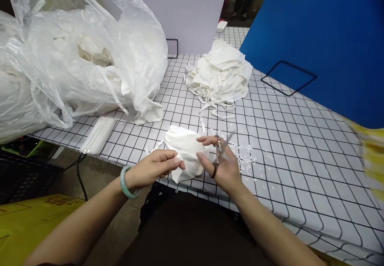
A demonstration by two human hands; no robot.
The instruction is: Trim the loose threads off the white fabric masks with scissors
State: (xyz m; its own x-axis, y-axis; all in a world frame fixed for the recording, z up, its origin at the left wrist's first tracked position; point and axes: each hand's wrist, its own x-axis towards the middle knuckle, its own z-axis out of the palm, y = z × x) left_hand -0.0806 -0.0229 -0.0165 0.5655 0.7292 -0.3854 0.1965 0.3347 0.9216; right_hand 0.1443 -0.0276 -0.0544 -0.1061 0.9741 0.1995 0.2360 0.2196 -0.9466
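Note:
A white cloth piece point(187, 146) with a strap at its left lies at the near edge of the table, under both hands. My left hand point(163, 164), with a green bangle at the wrist, pinches at the cloth's left side; its thumb and index finger are pressed together, and what they grip is hard to see. My right hand point(225, 166) has small scissors point(220, 150) hooked on its fingers, blurred, with the blades pointing away from me. Its thumb and index finger reach over the cloth's right side. Small white clippings point(247, 160) are scattered right of that hand.
A heap of white strapped cloth pieces point(222, 72) sits farther back. Clear plastic bags point(141, 46) of white cloth fill the left. A white power strip point(99, 136) lies at the left edge. A blue panel point(324, 38) stands right, a pale panel point(192, 14) behind.

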